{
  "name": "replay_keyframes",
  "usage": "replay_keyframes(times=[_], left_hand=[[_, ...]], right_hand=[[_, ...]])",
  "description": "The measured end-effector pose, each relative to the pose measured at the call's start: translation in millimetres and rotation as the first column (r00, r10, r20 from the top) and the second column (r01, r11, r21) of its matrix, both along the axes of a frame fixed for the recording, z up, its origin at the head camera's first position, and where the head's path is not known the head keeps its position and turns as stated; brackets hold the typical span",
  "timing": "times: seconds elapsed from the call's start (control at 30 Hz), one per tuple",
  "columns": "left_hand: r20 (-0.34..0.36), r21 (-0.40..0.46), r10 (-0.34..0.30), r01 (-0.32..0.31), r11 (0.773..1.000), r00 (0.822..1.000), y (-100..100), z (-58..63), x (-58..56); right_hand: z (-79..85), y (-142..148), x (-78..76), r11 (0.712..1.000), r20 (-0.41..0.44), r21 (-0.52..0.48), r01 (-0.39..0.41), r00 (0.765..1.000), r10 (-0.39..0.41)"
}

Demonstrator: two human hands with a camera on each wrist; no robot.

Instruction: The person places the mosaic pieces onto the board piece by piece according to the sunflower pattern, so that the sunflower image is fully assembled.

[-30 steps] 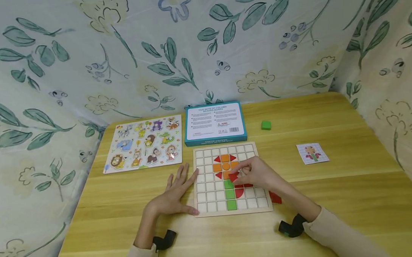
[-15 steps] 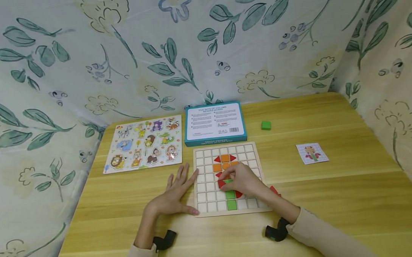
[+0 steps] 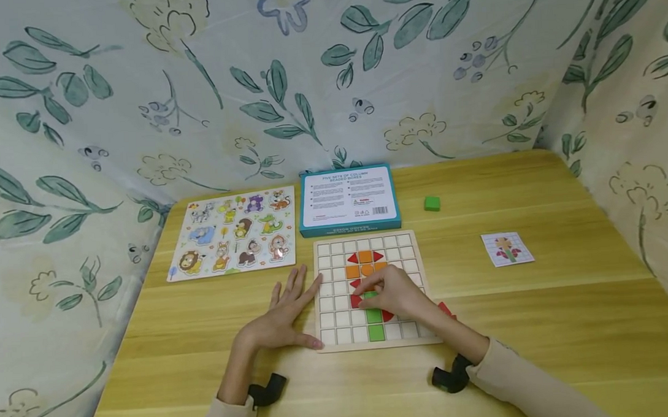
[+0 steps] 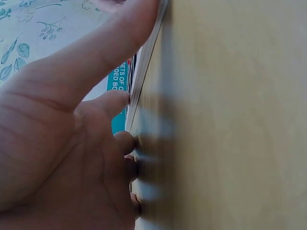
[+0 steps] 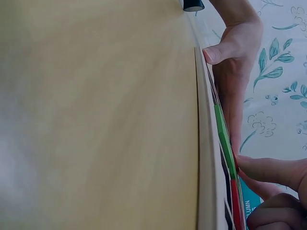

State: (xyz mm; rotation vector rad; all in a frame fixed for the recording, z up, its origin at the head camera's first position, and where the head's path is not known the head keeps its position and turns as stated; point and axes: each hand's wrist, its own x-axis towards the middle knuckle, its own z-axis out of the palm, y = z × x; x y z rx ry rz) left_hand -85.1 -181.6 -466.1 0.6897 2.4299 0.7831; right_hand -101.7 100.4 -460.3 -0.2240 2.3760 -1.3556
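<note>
A wooden grid board lies flat on the table, with orange, red and green tiles set in its cells. My right hand reaches over it. Its thumb and index finger pinch a red tile, which sits at a cell just left of the green column. That hand covers part of the pattern. My left hand rests at the board's left side with spread fingers; thumb and index finger touch the edge. In the right wrist view the thumb meets the red tile beside the green ones.
An animal puzzle lies at the back left, beside a teal-edged box. A green block and a small pattern card are to the right. Loose red pieces lie by the board, partly behind my right forearm.
My right hand has carried the red tile leftward across the green column, then lowered it onto a cell there. My left hand has stayed at the board's edge.
</note>
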Motion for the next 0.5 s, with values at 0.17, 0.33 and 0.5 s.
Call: replay_keyframes(times=[0.17,0.33,0.5], left_hand=[[-0.004,-0.003,-0.002,0.002,1.0,1.0,0.1,0.7,0.0],[-0.002,0.007,0.002,-0.002,1.0,1.0,0.9,1.0,0.5],[0.004,0.006,0.004,-0.004,1.0,1.0,0.5,0.3,0.4]], right_hand=[[-1.2,-2.8,0.5,1.0,-0.006,0.027,0.01,1.0,-0.01],[-2.2,-4.9,2.1,0.999,-0.011,0.033,0.013,1.0,-0.013],[-2.6,-6.3,2.3,1.0,-0.018,0.024,0.011,1.0,-0.01]])
